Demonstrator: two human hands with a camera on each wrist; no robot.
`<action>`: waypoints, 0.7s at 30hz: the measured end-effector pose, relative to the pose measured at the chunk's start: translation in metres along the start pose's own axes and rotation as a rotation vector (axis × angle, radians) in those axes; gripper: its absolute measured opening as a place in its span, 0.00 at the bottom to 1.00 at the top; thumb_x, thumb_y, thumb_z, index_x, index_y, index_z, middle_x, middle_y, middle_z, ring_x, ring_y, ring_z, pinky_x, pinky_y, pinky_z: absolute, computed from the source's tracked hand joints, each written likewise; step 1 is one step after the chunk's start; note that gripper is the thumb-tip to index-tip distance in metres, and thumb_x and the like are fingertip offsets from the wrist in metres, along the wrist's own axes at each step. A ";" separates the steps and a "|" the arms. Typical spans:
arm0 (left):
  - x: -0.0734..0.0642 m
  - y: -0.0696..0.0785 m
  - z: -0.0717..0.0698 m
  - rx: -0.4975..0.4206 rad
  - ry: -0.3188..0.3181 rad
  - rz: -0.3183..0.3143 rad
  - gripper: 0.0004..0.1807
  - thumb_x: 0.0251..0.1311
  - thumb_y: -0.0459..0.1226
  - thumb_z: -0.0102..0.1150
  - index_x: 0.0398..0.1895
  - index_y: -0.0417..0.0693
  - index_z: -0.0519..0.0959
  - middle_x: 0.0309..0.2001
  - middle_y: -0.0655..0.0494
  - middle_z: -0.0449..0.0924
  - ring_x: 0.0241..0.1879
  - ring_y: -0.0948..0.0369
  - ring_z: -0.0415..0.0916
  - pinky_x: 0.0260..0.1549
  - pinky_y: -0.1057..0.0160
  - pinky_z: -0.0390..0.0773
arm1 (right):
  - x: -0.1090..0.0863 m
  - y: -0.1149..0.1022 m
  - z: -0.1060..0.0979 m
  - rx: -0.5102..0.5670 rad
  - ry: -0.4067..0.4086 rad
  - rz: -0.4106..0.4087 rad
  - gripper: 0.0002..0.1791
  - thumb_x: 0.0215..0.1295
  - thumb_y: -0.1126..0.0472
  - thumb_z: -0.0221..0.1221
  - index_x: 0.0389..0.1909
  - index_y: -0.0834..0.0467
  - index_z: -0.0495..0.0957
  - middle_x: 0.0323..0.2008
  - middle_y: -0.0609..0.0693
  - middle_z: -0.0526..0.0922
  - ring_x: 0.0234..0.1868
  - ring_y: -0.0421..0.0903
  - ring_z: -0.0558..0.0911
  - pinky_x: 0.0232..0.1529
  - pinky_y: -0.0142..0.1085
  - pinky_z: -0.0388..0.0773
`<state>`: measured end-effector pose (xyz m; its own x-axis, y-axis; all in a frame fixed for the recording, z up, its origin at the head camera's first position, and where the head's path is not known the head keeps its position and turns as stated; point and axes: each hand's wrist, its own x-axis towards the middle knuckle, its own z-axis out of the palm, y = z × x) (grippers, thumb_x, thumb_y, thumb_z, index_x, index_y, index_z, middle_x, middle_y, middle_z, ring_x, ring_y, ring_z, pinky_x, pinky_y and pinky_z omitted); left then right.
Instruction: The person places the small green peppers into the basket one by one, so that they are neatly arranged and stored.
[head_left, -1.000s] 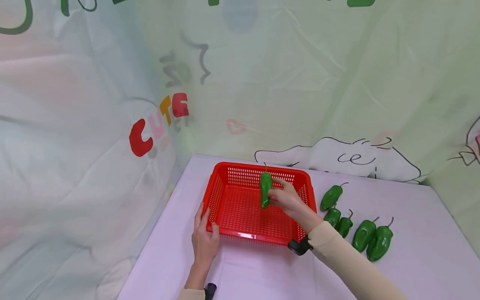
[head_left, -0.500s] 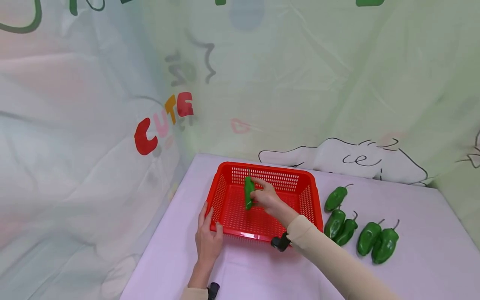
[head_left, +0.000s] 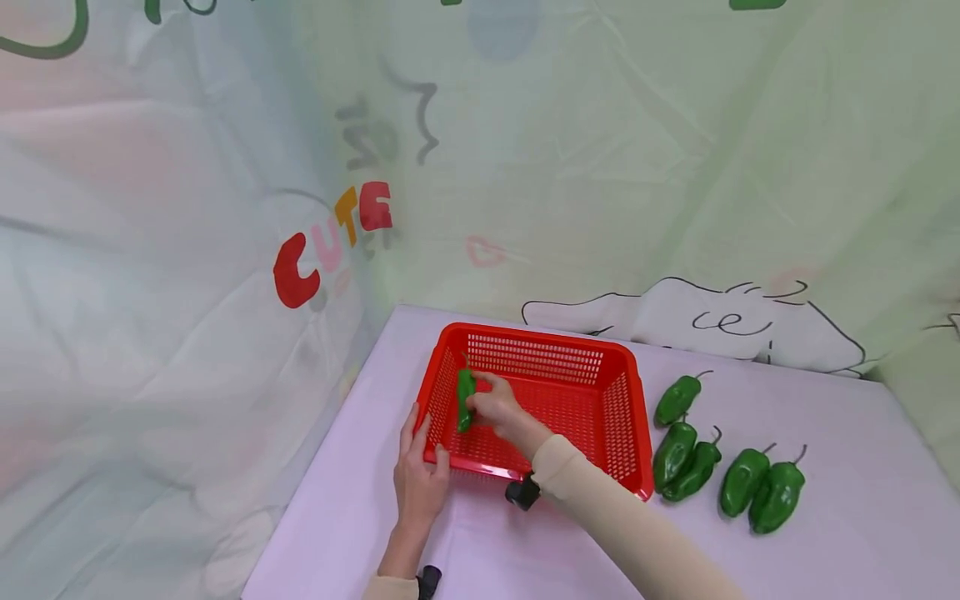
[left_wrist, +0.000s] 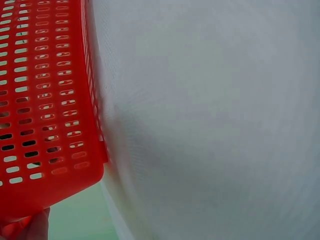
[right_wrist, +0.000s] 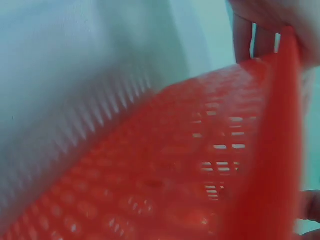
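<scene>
In the head view, a red plastic basket (head_left: 536,336) with slotted walls stands on the table. My left hand (head_left: 422,483) grips its rim at the front left corner; the left wrist view has fingertips (left_wrist: 39,227) on the red rim. Inside the basket, near the left wall, my right hand (head_left: 498,406) pinches a green pepper (head_left: 465,402), which stands nearly upright with its stem up. Whether the pepper touches the basket floor, I cannot tell. The basket wall (right_wrist: 150,165) fills much of the blurred right wrist view.
Several green peppers lie right of the basket: one behind (head_left: 678,400), a touching pair with its left pepper (head_left: 675,455) close to the basket's right side, and another pair farther right with a front pepper (head_left: 777,497). Printed cloth (head_left: 187,375) hangs on the left and behind.
My right hand has carried the pepper leftward across the basket and lower, from right of its middle to the left wall. The left hand keeps its hold on the rim.
</scene>
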<state>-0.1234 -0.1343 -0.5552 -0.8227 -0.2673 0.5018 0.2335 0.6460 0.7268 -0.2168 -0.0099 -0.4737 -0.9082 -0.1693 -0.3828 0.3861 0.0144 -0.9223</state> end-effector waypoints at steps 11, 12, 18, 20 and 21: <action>-0.001 0.002 0.003 -0.023 -0.020 -0.016 0.32 0.54 0.30 0.60 0.66 0.37 0.72 0.72 0.48 0.62 0.48 0.53 0.80 0.35 0.66 0.82 | 0.002 0.016 0.021 -0.072 0.046 -0.001 0.36 0.58 0.79 0.53 0.70 0.66 0.61 0.55 0.70 0.72 0.50 0.60 0.78 0.50 0.53 0.79; -0.001 0.002 0.003 -0.019 -0.018 -0.015 0.32 0.54 0.30 0.61 0.66 0.37 0.72 0.72 0.48 0.62 0.46 0.54 0.81 0.34 0.66 0.81 | 0.003 0.018 0.021 -0.082 0.049 -0.005 0.36 0.58 0.79 0.54 0.70 0.67 0.61 0.54 0.70 0.72 0.50 0.60 0.78 0.49 0.53 0.80; -0.002 -0.002 0.002 0.003 -0.009 -0.008 0.32 0.53 0.31 0.61 0.66 0.36 0.72 0.72 0.48 0.62 0.53 0.52 0.78 0.35 0.63 0.82 | 0.007 0.029 0.026 -0.129 0.072 -0.044 0.38 0.54 0.80 0.55 0.69 0.69 0.61 0.50 0.70 0.75 0.45 0.57 0.78 0.46 0.51 0.82; -0.002 -0.002 0.002 0.007 -0.010 -0.009 0.32 0.53 0.31 0.61 0.65 0.37 0.72 0.72 0.49 0.62 0.57 0.50 0.76 0.37 0.61 0.83 | 0.008 0.033 0.028 -0.154 0.083 -0.053 0.38 0.52 0.80 0.55 0.68 0.69 0.61 0.49 0.69 0.75 0.45 0.57 0.78 0.45 0.51 0.82; -0.001 -0.002 0.002 0.008 -0.010 -0.009 0.32 0.53 0.31 0.61 0.65 0.36 0.73 0.72 0.49 0.62 0.56 0.50 0.77 0.36 0.62 0.83 | 0.009 0.034 0.029 -0.165 0.084 -0.058 0.38 0.52 0.81 0.55 0.68 0.69 0.61 0.50 0.69 0.75 0.45 0.57 0.78 0.44 0.52 0.82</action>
<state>-0.1236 -0.1340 -0.5582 -0.8296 -0.2663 0.4907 0.2221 0.6491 0.7276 -0.2067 -0.0394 -0.5073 -0.9411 -0.0922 -0.3255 0.3073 0.1695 -0.9364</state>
